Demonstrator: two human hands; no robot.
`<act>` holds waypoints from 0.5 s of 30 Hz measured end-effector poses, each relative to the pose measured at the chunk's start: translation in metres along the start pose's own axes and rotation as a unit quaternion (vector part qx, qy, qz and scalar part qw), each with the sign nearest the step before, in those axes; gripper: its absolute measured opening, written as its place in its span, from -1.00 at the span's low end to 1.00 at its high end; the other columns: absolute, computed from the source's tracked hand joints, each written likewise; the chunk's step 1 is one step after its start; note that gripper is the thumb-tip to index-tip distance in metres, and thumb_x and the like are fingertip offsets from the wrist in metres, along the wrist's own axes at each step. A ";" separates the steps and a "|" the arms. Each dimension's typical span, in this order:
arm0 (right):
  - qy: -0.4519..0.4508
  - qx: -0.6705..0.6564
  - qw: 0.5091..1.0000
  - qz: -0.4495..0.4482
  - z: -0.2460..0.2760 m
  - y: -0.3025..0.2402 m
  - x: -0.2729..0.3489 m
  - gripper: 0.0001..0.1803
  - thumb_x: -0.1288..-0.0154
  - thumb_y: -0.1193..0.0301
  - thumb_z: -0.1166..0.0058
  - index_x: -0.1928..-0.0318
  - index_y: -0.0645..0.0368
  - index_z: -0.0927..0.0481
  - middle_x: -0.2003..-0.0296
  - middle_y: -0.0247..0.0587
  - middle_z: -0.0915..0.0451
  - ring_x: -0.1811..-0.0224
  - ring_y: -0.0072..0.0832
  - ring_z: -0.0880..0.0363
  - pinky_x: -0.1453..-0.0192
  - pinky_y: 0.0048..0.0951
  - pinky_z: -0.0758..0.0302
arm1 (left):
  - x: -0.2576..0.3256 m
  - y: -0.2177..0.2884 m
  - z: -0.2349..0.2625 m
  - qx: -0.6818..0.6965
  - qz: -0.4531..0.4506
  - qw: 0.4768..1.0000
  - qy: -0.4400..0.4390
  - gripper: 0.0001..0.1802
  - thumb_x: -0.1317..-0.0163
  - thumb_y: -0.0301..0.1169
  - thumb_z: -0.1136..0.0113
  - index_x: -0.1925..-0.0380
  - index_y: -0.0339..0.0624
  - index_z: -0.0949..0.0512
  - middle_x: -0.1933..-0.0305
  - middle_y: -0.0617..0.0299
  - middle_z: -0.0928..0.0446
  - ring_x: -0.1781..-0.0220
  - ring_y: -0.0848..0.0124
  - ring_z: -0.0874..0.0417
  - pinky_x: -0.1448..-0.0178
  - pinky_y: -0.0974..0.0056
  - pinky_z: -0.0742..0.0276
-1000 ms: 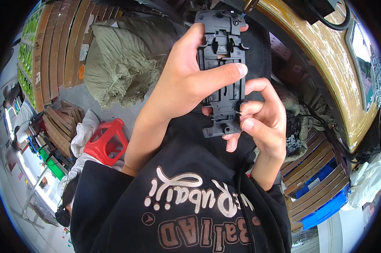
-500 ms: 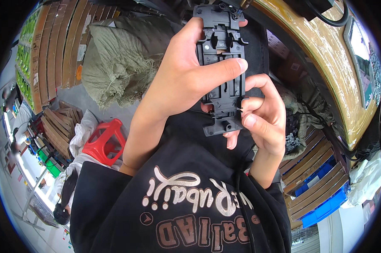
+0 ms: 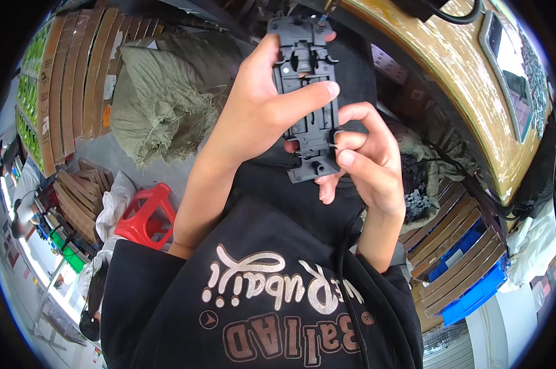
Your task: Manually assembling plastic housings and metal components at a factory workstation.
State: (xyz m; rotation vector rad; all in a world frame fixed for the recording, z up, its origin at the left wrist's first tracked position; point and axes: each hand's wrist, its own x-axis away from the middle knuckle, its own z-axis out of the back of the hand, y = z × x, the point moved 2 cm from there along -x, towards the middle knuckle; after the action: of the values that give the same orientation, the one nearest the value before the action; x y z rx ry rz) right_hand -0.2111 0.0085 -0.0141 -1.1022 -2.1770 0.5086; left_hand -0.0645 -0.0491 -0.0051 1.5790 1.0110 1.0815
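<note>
A long black moulded plastic chassis [image 3: 313, 126], like the underside of a toy car, is held lengthwise above my lap. My left hand [image 3: 259, 104] is closed round its left side, the thumb lying across its face and the other fingers mostly hidden behind. At its near right edge is my right hand [image 3: 379, 157], fingers curled and thumb bent in. The right thumb and a finger come together by a small dark bit at that edge; whether it is a loose piece or part of the chassis, I cannot tell.
A wooden-edged table [image 3: 475, 92] curves along the right. Woven sacks [image 3: 161, 98] and stacked cardboard [image 3: 75, 80] stand at the left, beyond a red plastic stool [image 3: 145, 215]. Blue crates [image 3: 475, 301] with cardboard sit at the lower right. People are at the far left.
The whole view has shifted slightly. The chassis and both hands appear a little further left, and the chassis's near end sits slightly higher. Both hands keep the same hold.
</note>
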 end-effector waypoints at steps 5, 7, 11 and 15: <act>0.016 0.035 0.999 -0.034 0.012 0.007 0.015 -0.62 -0.10 0.61 -0.05 0.09 0.25 -0.22 0.58 -0.19 -0.49 0.59 -0.45 -0.55 0.56 -0.56 -0.49 | 0.013 -0.016 -0.010 0.024 0.038 0.999 -0.003 -0.50 0.02 -0.53 -0.19 0.01 -0.30 -0.33 0.33 0.33 -0.43 0.33 0.63 -0.43 0.22 0.51 -0.36; 0.031 0.056 0.996 -0.060 0.019 0.008 0.025 -0.61 -0.08 0.61 -0.09 0.11 0.24 -0.23 0.59 -0.22 -0.50 0.59 -0.49 -0.54 0.53 -0.57 -0.49 | 0.017 -0.029 -0.012 -0.045 0.024 0.998 -0.044 -0.46 -0.04 -0.50 -0.18 -0.04 -0.30 -0.24 0.31 0.27 -0.46 0.37 0.61 -0.44 0.26 0.49 -0.40; 0.152 0.162 0.973 -0.059 0.060 0.013 0.059 -0.66 -0.09 0.66 -0.01 0.13 0.25 -0.23 0.59 -0.24 -0.48 0.53 -0.41 -0.58 0.50 -0.52 -0.53 | 0.024 -0.042 -0.009 0.080 0.172 0.973 -0.132 -0.36 -0.12 -0.50 -0.09 -0.15 -0.24 -0.01 0.34 0.10 -0.48 0.56 0.56 -0.46 0.48 0.49 -0.42; 0.344 0.230 0.906 -0.088 0.130 0.024 0.124 -0.70 -0.14 0.52 -0.03 0.14 0.21 -0.24 0.53 -0.20 -0.50 0.52 -0.48 -0.56 0.50 -0.57 -0.50 | 0.016 -0.055 0.014 -0.006 0.176 0.984 -0.023 -0.54 -0.20 -0.41 0.01 -0.07 -0.26 -0.15 0.31 0.09 -0.49 0.53 0.54 -0.48 0.43 0.46 -0.49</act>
State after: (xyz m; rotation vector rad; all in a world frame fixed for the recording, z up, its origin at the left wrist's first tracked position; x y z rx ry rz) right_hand -0.3422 0.1168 -0.0765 -0.6719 -1.4172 0.4328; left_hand -0.0528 -0.0251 -0.0577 1.8089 0.7064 1.2768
